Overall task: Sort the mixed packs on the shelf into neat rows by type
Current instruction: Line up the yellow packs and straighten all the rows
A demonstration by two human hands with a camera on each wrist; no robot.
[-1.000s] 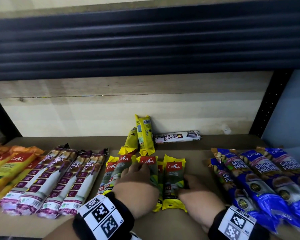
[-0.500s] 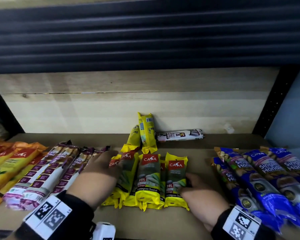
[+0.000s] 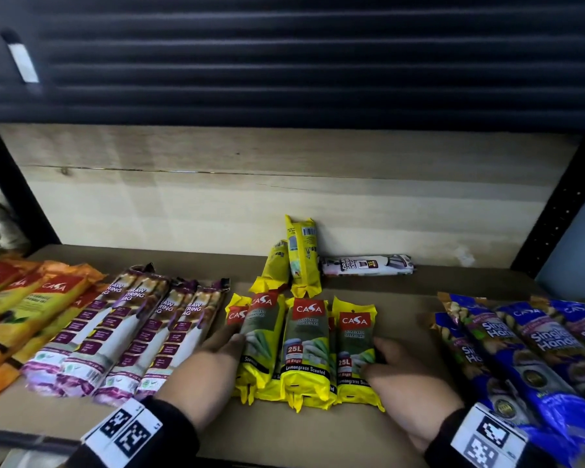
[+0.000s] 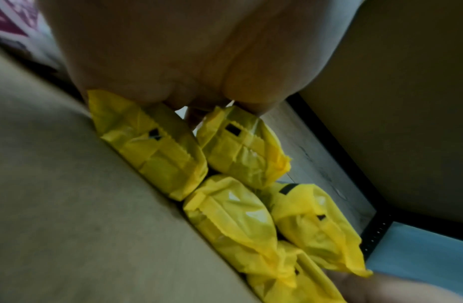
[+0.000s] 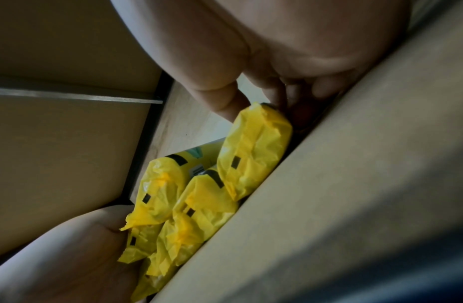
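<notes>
Shop: stocked shelf [image 3: 402, 298], branded garbage-bag packs [image 3: 304, 346] in rows, dark metal upright [image 3: 554, 211].

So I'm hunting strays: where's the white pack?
In the head view the white pack lies on its side against the back wall, just right of the leaning yellow packs.

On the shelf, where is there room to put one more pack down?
Bare shelf board shows between the yellow packs and the blue packs, and at the back left, behind the purple drawstring packs. Crowded: purple packs sit tight against the yellow ones, where the left hand presses.
</notes>
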